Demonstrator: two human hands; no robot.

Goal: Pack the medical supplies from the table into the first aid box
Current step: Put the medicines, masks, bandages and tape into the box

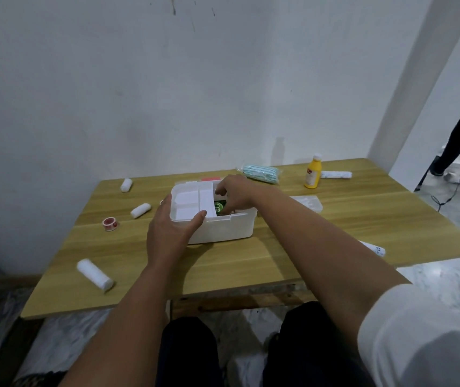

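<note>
The white first aid box (pixel 223 229) stands open in the middle of the wooden table (pixel 251 263), with a white divided tray in its left half. My left hand (pixel 171 230) grips the box's front left corner, thumb over the rim. My right hand (pixel 235 192) reaches down into the right half, fingers curled around a green packet (pixel 219 207) that is partly hidden. Loose on the table lie white bandage rolls (pixel 94 270), (pixel 140 210), (pixel 126 184), a red tape roll (pixel 110 224), a teal striped pack (pixel 262 173), a yellow bottle (pixel 313 171) and a white tube (pixel 336 174).
A clear plastic lid (pixel 308 203) lies just right of the box. Another white tube (pixel 374 249) sits by the table's right edge, partly behind my forearm. Something pink (pixel 210 179) shows behind the box. A wall backs the table; a person's dark leg (pixel 457 141) stands at far right.
</note>
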